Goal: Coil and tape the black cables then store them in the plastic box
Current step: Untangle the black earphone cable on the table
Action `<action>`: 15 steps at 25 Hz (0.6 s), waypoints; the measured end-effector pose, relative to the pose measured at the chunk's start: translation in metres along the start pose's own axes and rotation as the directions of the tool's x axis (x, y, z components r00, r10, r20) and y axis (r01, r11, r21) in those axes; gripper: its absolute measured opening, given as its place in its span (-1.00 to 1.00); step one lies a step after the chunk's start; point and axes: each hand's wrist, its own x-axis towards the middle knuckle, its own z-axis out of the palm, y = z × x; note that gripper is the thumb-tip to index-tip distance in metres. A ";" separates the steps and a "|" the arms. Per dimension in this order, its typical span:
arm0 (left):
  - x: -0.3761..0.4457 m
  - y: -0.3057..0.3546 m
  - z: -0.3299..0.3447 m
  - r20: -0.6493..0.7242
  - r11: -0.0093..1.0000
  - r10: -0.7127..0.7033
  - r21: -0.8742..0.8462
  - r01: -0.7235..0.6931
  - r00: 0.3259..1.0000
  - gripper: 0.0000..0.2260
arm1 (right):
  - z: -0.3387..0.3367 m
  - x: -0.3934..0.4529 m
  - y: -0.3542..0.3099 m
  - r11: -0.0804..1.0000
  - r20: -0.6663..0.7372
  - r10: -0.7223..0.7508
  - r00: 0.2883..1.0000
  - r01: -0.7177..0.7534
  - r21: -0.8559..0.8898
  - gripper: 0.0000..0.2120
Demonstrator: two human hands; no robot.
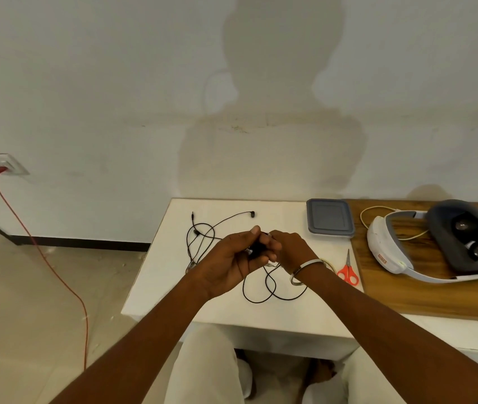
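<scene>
Over on the left half of the white tabletop (156, 287), one black cable (202, 231), an earphone lead by the look of it, lies loose and uncoiled, its plug and earbuds trailing toward the far edge. Just right of it, the person's left hand (232, 258) is raised over the middle of the tabletop with its fingers (264, 243) curled round a small dark bundle of a second black cable's coil (256, 249). The right hand (288, 246) meets it there, fingers pinching at the same bundle; the tail of this cable (269, 287) hangs down in slack loops onto the tabletop near the front.

So I'd judge the coiling step is under way, with slack left to wind. Next calls for drawing that tail into the coil, then tape; I can't make out any tape for certain.

Further right lie red-handled scissors (348, 272), and at the far side the plastic box (329, 218) sits with its grey lid on.
</scene>
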 end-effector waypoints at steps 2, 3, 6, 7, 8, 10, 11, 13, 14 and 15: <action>0.005 -0.002 -0.001 -0.025 0.997 0.052 -0.054 -0.053 0.998 -0.70 | -0.004 -0.006 -0.003 1.000 0.030 -0.019 0.999 0.018 0.024 -0.86; 0.009 -0.003 -0.004 -0.044 0.993 0.093 -0.063 -0.096 0.995 -0.71 | -0.005 -0.010 -0.006 0.996 0.053 -0.037 0.998 0.033 0.079 -0.83; 0.018 -0.003 -0.013 -0.097 0.976 0.214 0.066 -0.209 0.972 -0.67 | -0.008 -0.029 -0.016 0.955 0.125 -0.117 0.985 0.077 0.285 -0.73; 0.019 -0.003 -0.017 -0.119 0.967 0.234 0.130 -0.219 0.965 -0.66 | -0.006 -0.032 -0.018 0.944 0.147 -0.142 0.979 0.089 0.319 -0.71; 0.020 -0.004 -0.020 -0.139 0.956 0.247 0.195 -0.218 0.959 -0.66 | -0.003 -0.035 -0.019 0.938 0.169 -0.163 0.972 0.100 0.331 -0.71; 0.020 -0.005 -0.027 -0.165 0.904 0.275 0.380 -0.196 0.947 -0.68 | 0.002 -0.036 -0.020 0.933 0.198 -0.199 0.960 0.123 0.338 -0.73; 0.020 -0.005 -0.029 -0.172 0.855 0.290 0.489 -0.174 0.942 -0.71 | 0.003 -0.036 -0.020 0.929 0.206 -0.217 0.954 0.137 0.342 -0.74; 0.019 -0.006 -0.035 -0.182 0.751 0.307 0.649 -0.121 0.934 -0.77 | 0.002 -0.037 -0.023 0.922 0.215 -0.257 0.942 0.172 0.346 -0.76; 0.019 -0.007 -0.038 -0.181 0.705 0.309 0.702 -0.098 0.934 -0.79 | 0.001 -0.038 -0.024 0.916 0.221 -0.277 0.935 0.187 0.356 -0.77; 0.020 -0.009 -0.043 -0.170 0.655 0.309 0.751 -0.079 0.936 -0.80 | -0.001 -0.038 -0.024 0.908 0.222 -0.294 0.930 0.199 0.369 -0.78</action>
